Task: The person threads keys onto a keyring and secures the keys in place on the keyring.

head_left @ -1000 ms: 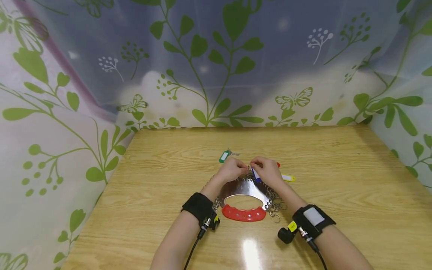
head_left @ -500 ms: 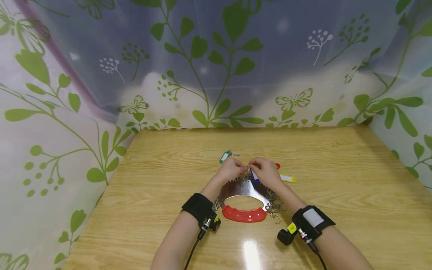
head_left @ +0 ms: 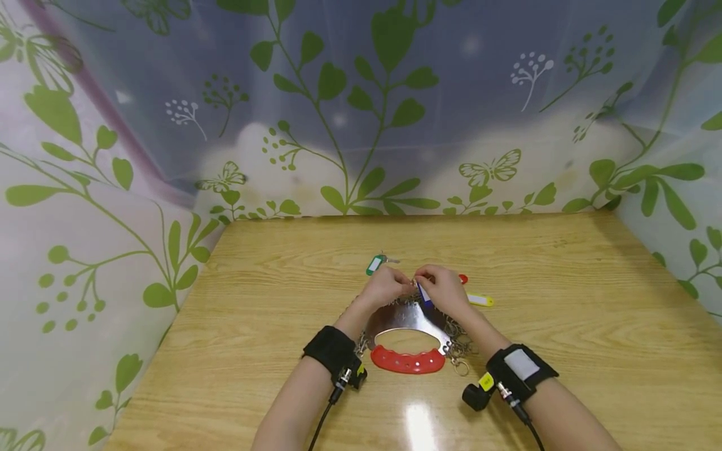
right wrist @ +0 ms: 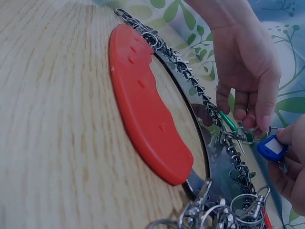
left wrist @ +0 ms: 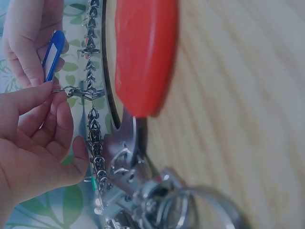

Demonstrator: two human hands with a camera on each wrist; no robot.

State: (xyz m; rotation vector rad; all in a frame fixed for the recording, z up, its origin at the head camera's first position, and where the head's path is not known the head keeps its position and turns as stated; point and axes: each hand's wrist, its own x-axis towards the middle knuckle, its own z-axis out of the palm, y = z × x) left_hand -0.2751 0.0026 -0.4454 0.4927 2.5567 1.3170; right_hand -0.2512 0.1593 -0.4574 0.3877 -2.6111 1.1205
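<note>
Fingers of the left hand pinch a clip; right hand grips the blue tag, green tag beyond.

Wooden table, light grain, glossy finish. Lying on it: a metal key rack with a red handle at its near edge and loose key rings along its right side; a green key tag beyond it to the left; a red key tag and a yellow key tag to the right, near each other.
</note>
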